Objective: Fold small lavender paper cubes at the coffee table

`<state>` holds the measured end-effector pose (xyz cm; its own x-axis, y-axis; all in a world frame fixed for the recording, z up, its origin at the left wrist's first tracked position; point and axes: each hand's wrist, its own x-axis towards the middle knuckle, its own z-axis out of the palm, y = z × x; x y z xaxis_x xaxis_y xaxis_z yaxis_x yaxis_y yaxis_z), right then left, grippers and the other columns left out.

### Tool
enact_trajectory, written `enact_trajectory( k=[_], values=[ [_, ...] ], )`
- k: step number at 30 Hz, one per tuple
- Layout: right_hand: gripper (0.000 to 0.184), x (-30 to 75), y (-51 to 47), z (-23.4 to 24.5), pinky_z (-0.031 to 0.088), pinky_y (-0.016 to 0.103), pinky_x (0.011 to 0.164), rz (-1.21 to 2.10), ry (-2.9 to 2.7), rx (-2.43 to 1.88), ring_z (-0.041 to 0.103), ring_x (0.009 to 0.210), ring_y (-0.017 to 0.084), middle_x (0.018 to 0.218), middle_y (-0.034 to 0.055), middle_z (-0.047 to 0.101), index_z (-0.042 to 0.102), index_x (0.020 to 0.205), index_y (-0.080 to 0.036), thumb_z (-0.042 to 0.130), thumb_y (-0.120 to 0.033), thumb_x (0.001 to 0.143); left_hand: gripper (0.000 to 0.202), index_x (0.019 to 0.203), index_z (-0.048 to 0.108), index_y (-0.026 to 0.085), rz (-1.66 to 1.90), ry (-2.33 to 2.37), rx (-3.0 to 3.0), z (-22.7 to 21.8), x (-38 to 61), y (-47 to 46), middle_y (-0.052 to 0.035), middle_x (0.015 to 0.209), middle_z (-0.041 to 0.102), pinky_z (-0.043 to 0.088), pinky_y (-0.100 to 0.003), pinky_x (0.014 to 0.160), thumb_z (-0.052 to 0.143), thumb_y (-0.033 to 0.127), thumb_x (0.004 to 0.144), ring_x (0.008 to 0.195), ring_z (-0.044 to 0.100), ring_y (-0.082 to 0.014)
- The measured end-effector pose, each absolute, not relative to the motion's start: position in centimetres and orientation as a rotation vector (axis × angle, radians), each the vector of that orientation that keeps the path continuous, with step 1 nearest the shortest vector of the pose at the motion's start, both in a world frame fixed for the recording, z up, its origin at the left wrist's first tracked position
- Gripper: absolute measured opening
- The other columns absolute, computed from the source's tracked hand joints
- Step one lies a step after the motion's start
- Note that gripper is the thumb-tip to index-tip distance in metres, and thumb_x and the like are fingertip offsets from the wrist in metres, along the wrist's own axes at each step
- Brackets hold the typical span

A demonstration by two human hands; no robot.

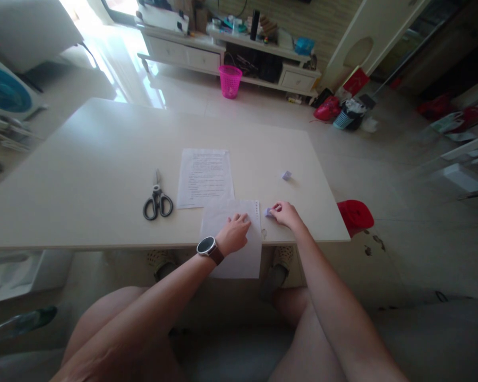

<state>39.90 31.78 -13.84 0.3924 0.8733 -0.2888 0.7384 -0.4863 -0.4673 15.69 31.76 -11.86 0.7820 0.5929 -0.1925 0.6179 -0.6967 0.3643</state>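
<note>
White sheet lies on the table, near end hanging off the edge. Left hand grips nothing, fingers spread on it: press evenly or the overhang could drag it. Right hand pinches a small paper piece just right of the sheet; light fingertip grip, don't crush it. Second paper piece sits farther off, scissors left, out of the way.
</note>
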Motion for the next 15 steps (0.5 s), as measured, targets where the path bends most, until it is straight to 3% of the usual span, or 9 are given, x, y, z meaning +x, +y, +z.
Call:
enact_trajectory(
  k=[4,9,15],
  values=[
    [0.019,40.2,31.3,-14.4,0.049,0.031,0.086,0.518,-1.522,-2.313,0.064,0.089,0.018,0.101,0.0092,0.070,0.072,0.098,-0.019,0.062,-0.032,0.089,0.039,0.121,0.060,0.015,-0.078,0.904,2.555,-12.0,15.5,31.8,-0.0170,0.148,0.044,0.047,-0.059,0.108,0.055,0.012,0.083,0.130,0.045,-0.0337],
    [0.026,40.3,30.7,-15.4,0.047,0.036,0.099,0.458,-1.671,-2.189,0.060,0.102,0.022,0.107,0.0083,0.063,0.070,0.102,-0.020,0.074,-0.027,0.076,0.040,0.122,0.060,0.015,-0.064,0.900,2.551,-12.2,15.4,31.8,-0.0168,0.149,0.043,0.044,-0.059,0.110,0.055,0.012,0.083,0.131,0.044,-0.0334],
    [0.019,41.8,31.1,-14.8,0.049,0.035,0.089,0.474,-1.361,-2.074,0.060,0.094,0.020,0.102,0.0076,0.065,0.059,0.097,-0.020,0.064,-0.030,0.082,0.038,0.122,0.060,0.015,-0.069,0.901,2.537,-12.2,15.4,31.9,-0.0168,0.150,0.043,0.044,-0.059,0.110,0.053,0.012,0.084,0.131,0.044,-0.0331]
  ],
)
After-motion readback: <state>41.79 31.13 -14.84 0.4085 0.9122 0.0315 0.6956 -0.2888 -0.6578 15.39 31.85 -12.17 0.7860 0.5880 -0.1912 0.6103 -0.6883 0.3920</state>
